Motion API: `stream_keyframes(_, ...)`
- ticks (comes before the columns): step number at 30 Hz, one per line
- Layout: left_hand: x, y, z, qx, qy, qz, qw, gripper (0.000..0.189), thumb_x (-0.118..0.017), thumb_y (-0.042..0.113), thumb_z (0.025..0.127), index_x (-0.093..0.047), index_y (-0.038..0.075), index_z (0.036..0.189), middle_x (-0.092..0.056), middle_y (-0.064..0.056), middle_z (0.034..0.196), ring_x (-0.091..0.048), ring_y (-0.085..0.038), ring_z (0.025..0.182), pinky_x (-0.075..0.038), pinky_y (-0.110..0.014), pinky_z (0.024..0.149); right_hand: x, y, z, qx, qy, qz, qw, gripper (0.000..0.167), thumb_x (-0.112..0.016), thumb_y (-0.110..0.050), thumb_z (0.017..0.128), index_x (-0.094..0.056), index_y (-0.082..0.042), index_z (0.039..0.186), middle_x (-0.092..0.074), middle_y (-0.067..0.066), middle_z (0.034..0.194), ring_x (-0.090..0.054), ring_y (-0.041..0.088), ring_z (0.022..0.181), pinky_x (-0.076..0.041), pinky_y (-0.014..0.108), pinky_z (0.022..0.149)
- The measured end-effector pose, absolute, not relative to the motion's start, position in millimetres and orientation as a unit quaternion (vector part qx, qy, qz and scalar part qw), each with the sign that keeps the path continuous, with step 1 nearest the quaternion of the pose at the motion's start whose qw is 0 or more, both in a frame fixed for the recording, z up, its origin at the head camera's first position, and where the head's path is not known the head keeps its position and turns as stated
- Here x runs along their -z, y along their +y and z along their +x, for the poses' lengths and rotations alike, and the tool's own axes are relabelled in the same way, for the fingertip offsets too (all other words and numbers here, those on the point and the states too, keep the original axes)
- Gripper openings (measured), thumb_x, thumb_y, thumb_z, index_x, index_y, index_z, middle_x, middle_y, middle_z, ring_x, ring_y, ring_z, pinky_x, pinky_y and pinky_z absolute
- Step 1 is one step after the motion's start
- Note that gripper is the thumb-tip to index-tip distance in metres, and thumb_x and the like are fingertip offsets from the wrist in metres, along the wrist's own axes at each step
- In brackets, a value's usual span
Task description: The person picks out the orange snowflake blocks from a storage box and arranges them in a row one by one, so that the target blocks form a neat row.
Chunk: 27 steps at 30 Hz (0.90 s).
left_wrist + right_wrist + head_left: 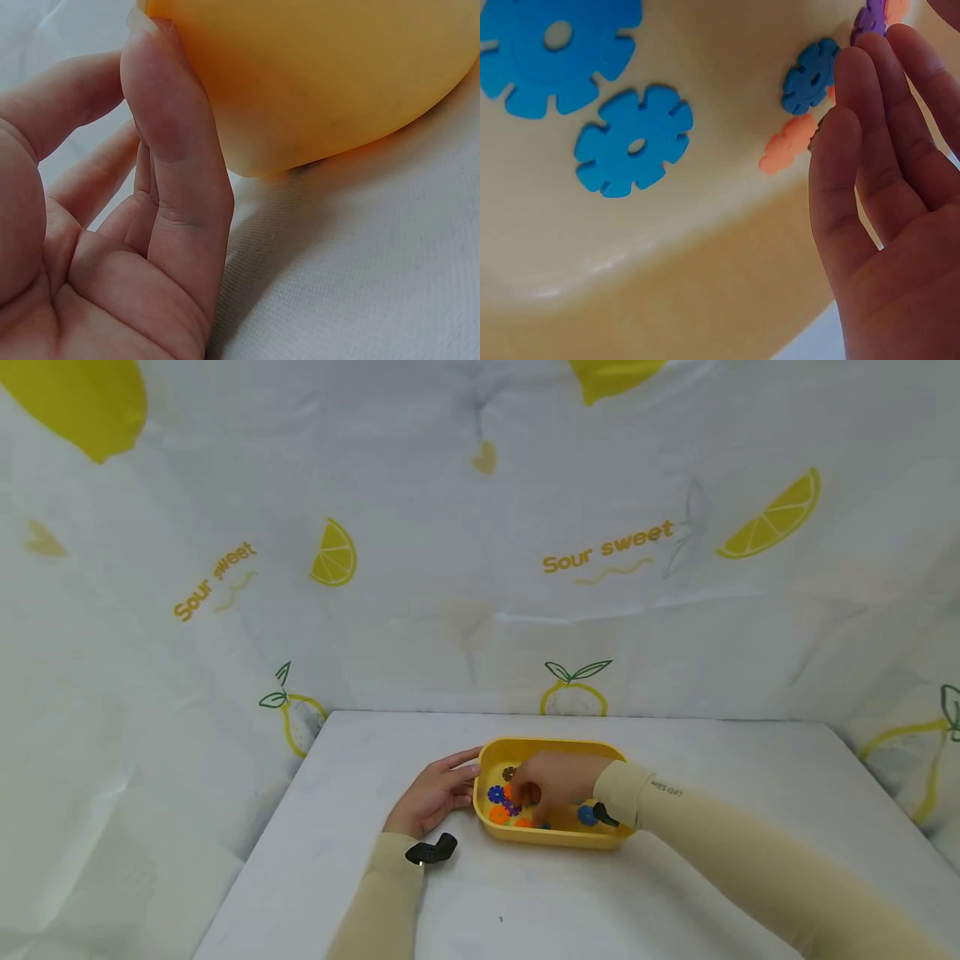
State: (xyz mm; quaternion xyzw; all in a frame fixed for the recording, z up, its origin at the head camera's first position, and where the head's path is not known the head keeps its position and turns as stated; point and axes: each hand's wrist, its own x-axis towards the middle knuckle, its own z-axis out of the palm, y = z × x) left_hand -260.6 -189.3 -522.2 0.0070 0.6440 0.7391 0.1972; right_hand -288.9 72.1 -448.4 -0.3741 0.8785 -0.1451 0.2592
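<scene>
A yellow plastic tray (555,838) holds several notched, snowflake-shaped plastic discs. My left hand (431,797) is at the tray's left end, its fingertips against the outer wall (322,90) in the left wrist view. My right hand (558,779) reaches down inside the tray, fingers slightly bent among the discs. Close by its fingertips in the right wrist view are a blue disc (810,75), an orange disc (787,144) and a purple disc (866,21). Two more blue discs, a larger one (592,56) and a smaller one (634,142), lie apart from the fingers.
The tray stands on a white-covered table (480,902). Behind it rises a white sheet (450,568) printed with lemons and lettering. A black wrist camera (432,850) sits on the left sleeve, another (604,815) on the right, overlapping the tray's right end.
</scene>
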Motion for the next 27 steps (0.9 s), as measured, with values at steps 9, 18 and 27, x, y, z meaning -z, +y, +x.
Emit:
stream_keyframes(9, 519.7, -189.0, -263.0, -0.74, 0.643, 0.01, 0.198, 0.055, -0.077, 0.035, 0.102, -0.063, 0.022, 0.153, -0.078, -0.006, 0.115, -0.069, -0.012, 0.083, -0.062, -0.025, 0.077, 451.7, 64.2, -280.9, 0.113, 0.875, -0.398, 0.252, 0.019, -0.09, -0.024, 0.09, -0.079, -0.03, 0.104, -0.069, -0.016, 0.094, -0.059, 0.006, 0.088, -0.053, 0.025, 0.088)
stream_keyframes(18, 524.0, -189.3, -263.8, -0.74, 0.642, 0.006, 0.202, 0.058, -0.08, 0.038, 0.099, -0.062, 0.024, 0.153, -0.076, -0.004, 0.112, -0.067, -0.011, 0.081, -0.061, -0.024, 0.076, 455.2, 56.1, -276.6, 0.086, 0.876, -0.407, 0.242, 0.016, -0.088, -0.02, 0.092, -0.076, -0.03, 0.099, -0.066, -0.015, 0.091, -0.058, 0.007, 0.087, -0.054, 0.024, 0.085)
stream_keyframes(27, 522.9, -188.8, -260.7, -0.742, 0.639, 0.008, 0.203, 0.06, -0.08, 0.037, 0.099, -0.061, 0.024, 0.154, -0.076, -0.005, 0.112, -0.067, -0.011, 0.082, -0.062, -0.025, 0.078, 450.2, 55.2, -269.9, 0.078, 0.882, -0.399, 0.239, 0.018, -0.088, -0.018, 0.091, -0.073, -0.027, 0.095, -0.066, -0.012, 0.088, -0.057, 0.007, 0.085, -0.053, 0.023, 0.084)
